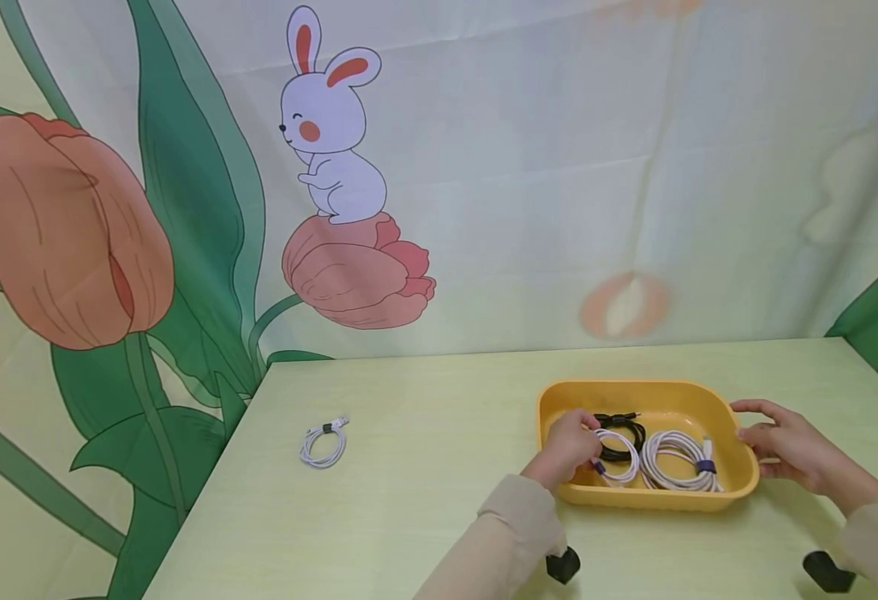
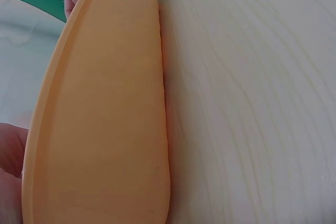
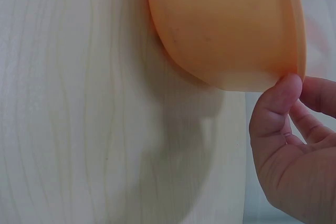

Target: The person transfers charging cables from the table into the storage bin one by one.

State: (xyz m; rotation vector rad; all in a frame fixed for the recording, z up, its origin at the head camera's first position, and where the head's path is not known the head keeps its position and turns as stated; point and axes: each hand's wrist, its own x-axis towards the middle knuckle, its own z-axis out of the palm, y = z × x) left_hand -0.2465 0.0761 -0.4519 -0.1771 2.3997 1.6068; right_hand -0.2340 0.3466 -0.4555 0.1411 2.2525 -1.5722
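On the far left of the backdrop, a big orange tulip is printed among green leaves, and just right of it a white rabbit sits on a pink flower. Below, toward the left side of the pale table, lies a loose cable, white, coiled into a ring and bound with a black tie; it is well apart from everything else.

Right of the table's middle stands a yellow tray. The left hand reaches over its left end, fingers bent down inside at the edge of the thin cable, a small white coil with a purple tie. Whether they pinch it or merely touch it, I cannot tell; in the left wrist view the tray's wall hides the fingertips. A black piece shows under the wrist, by a beige sleeve.

The thin cable partly overlaps a black cable behind it. Just to the right lies the thick cable, a larger white coil with a purple band.

At the tray's right end, the right hand grips the rim, thumb against the outer wall.
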